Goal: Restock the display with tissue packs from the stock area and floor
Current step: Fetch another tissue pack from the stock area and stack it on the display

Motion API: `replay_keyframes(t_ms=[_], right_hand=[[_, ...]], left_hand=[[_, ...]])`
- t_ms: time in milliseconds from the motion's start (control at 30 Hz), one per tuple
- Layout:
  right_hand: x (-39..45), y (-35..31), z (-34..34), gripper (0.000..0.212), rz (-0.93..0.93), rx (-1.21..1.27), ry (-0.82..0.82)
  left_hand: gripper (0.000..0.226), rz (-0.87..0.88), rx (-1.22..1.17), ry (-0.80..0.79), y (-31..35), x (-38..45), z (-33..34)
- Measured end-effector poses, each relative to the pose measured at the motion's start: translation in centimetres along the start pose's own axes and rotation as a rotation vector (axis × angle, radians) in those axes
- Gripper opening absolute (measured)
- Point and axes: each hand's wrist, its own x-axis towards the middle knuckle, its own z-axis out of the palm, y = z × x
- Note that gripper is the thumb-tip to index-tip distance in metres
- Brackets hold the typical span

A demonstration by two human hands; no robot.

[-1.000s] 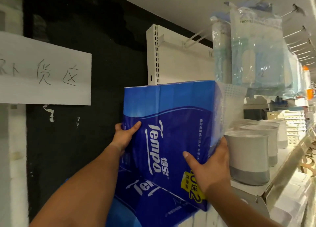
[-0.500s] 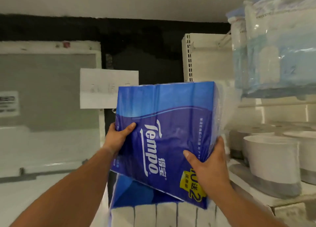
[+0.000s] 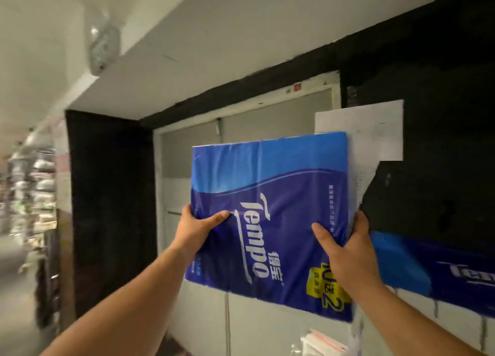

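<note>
Head view: left hand (image 3: 197,228), right hand (image 3: 348,251) clamped on tissue pack (image 3: 270,216) edges; carry step, display not visible; next, find shelf gap.

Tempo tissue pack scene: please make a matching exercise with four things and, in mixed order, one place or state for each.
Things:
1. Tempo tissue pack
2. left hand
3. white paper sign
4. second Tempo pack

Places or states:
A. stuck on the black wall
B. grips the pack's left edge
C. lying at the right, behind the right hand
D. held up in both hands

Pairs: 1-D, 2-B, 3-A, 4-C
</note>
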Motion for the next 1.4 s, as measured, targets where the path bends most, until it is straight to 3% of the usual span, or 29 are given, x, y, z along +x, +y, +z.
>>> replay_keyframes(t_ms=[133, 333, 500, 600, 733, 833, 1000, 1133, 1267, 1400], right_hand=[[-5.8, -2.4, 8.4, 0.052, 0.071, 0.092, -0.219], [-14.9, -6.7, 18.1, 0.058, 0.184, 0.241, -0.535], [-22.6, -9.6, 25.1, 0.087, 0.268, 0.368, -0.814], [-26.8, -11.3, 28.3, 0.069, 0.312, 0.439, -0.988], [-31.3, -13.5, 31.1, 0.056, 0.385, 0.491, -1.214], [-33.7, -15.0, 31.9, 0.062, 0.374, 0.516, -1.316], [-36.7, -16.9, 32.0, 0.093, 0.348, 0.599, -1.465], [-39.4, -17.7, 32.8, 0.073, 0.374, 0.658, -1.578], [-41.1, -19.1, 33.8, 0.044, 0.404, 0.719, -1.624], [-42.2, -20.6, 35.2, 0.041, 0.406, 0.735, -1.62]], left_hand=[[0.09, -0.096, 0.164, 0.249, 0.4, -5.5, -14.0], [0.114, -0.162, 0.407, 0.559, 3.7, -16.0, -30.0], [0.106, -0.232, 0.582, 0.797, 6.9, -25.9, -39.3], [0.082, -0.305, 0.685, 0.93, 8.8, -32.0, -42.2], [0.11, -0.442, 0.869, 1.126, 10.5, -38.7, -43.9], [0.109, -0.49, 0.91, 1.223, 12.0, -42.3, -44.0], [0.115, -0.575, 0.953, 1.372, 13.6, -47.4, -42.7], [0.119, -0.605, 0.94, 1.439, 14.4, -50.5, -42.6], [0.101, -0.617, 0.966, 1.475, 15.1, -51.6, -43.5], [0.096, -0.651, 0.995, 1.475, 15.6, -51.1, -45.6]])
